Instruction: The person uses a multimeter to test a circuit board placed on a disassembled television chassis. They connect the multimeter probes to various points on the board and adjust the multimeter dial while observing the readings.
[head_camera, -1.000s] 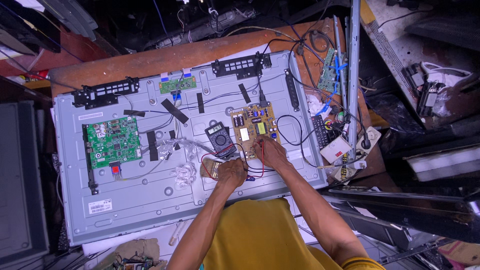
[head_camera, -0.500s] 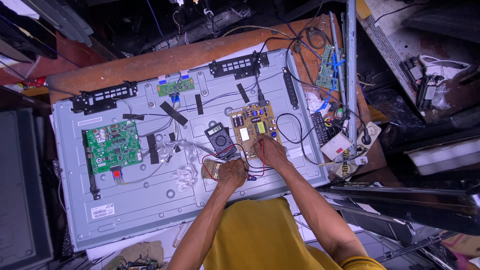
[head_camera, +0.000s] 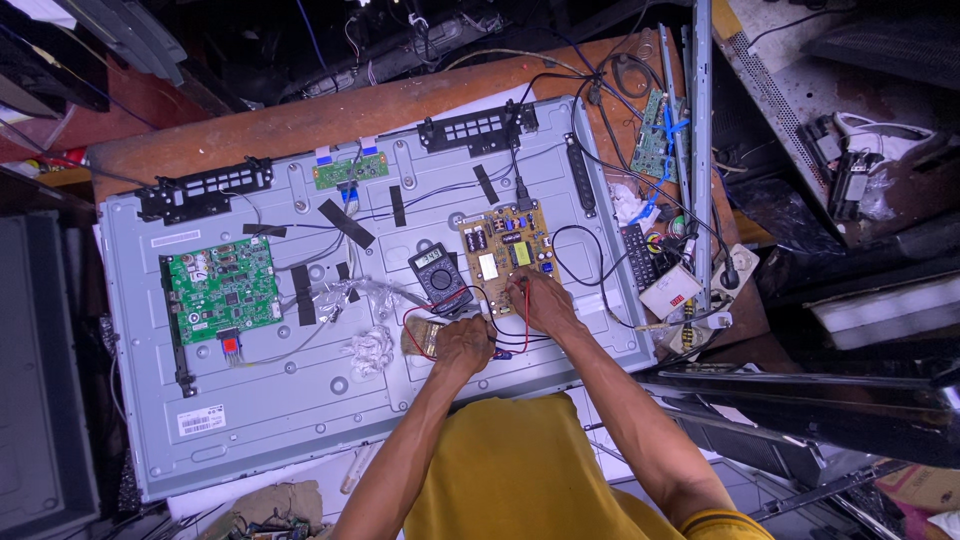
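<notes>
A grey metal television back panel (head_camera: 300, 400) lies flat on a wooden table. A yellow-brown power board (head_camera: 508, 252) is fixed near its middle and a green main board (head_camera: 222, 288) at its left. A dark multimeter (head_camera: 440, 277) rests beside the power board, with red and black leads running to my hands. My right hand (head_camera: 545, 302) holds a probe with a red lead against the lower edge of the power board. My left hand (head_camera: 463, 342) is closed just below the multimeter, on what looks like the other probe, over a small brownish item.
A small green board (head_camera: 350, 171) and black brackets (head_camera: 478, 128) sit along the panel's top. A remote control (head_camera: 637, 256), loose boards, cables and a power plug crowd the right edge. A crumpled white wad (head_camera: 372, 349) lies left of my hands. Dark screens and clutter surround the table.
Only the view has shifted slightly. Both hands stay at the lower edge of the power board with the probes.
</notes>
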